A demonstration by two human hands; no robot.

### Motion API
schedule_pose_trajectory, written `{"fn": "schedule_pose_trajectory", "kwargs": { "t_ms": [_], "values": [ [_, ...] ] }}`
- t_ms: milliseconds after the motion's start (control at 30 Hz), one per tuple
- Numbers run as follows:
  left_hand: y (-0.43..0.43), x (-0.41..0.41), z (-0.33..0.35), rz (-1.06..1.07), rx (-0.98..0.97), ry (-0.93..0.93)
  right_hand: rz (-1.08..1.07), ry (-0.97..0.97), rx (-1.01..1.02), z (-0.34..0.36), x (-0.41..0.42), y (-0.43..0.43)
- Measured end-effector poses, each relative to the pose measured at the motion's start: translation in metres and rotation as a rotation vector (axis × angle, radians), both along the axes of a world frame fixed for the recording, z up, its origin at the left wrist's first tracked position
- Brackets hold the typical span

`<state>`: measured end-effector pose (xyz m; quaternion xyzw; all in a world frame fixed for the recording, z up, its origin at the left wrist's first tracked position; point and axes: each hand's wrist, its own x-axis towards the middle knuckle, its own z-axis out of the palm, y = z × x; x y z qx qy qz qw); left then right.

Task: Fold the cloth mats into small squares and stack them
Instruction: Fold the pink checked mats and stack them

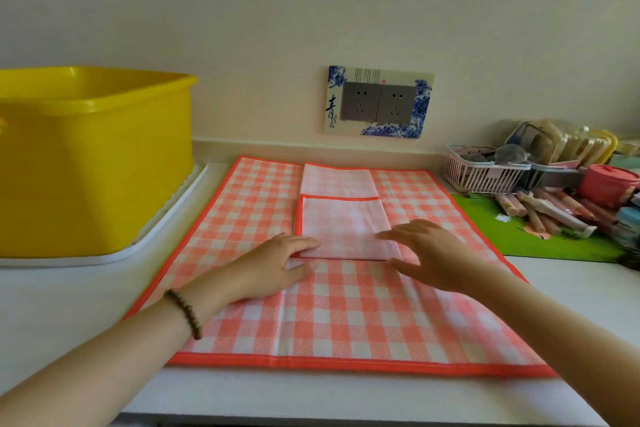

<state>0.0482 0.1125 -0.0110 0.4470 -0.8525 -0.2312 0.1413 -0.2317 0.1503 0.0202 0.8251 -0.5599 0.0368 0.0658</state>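
White counter (69,305) w/ checked mat (346,315), tray (173,211), green mat (540,239).

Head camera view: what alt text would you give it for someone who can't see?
A person's left hand and right hand, fingers straight, reach onto a folded pink checked mat that lies on a larger unfolded checked mat spread over a white counter. A second folded mat lies just behind it; a yellow tub stands at left.

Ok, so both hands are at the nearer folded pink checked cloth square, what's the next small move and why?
Probably lift the nearer folded pink checked cloth square onto the farther folded square. The left hand and right hand flank its near corners; it looks fully folded, and the two lie unstacked on the spread checked mat.
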Motion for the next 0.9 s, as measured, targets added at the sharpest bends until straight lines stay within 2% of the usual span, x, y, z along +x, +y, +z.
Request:
{"fn": "schedule_pose_trajectory", "kwargs": {
  "t_ms": [133, 300, 467, 600, 733, 833, 900],
  "values": [
    [-0.001, -0.002, 0.003, 0.038, 0.012, 0.029, 0.004, 0.035, 0.022, -0.006, 0.006, -0.009],
    [0.0, 0.001, 0.002, 0.014, -0.036, -0.037, 0.038, -0.025, -0.094, -0.012, -0.001, -0.007],
    [0.007, 0.009, 0.006, -0.067, -0.117, -0.08, 0.214, -0.123, -0.184, -0.012, -0.007, 0.027],
    [0.014, 0.013, 0.01, -0.139, -0.234, -0.174, 0.294, -0.169, -0.163, -0.002, -0.011, 0.061],
    [0.028, 0.013, 0.013, -0.195, -0.278, -0.218, 0.356, -0.278, -0.238, 0.002, -0.017, 0.077],
    [0.041, 0.014, 0.015, -0.223, -0.27, -0.233, 0.317, -0.225, -0.225, -0.001, -0.023, 0.073],
    [0.048, 0.018, 0.016, -0.252, -0.261, -0.249, 0.271, -0.151, -0.12, -0.004, -0.022, 0.067]
  ]
}}
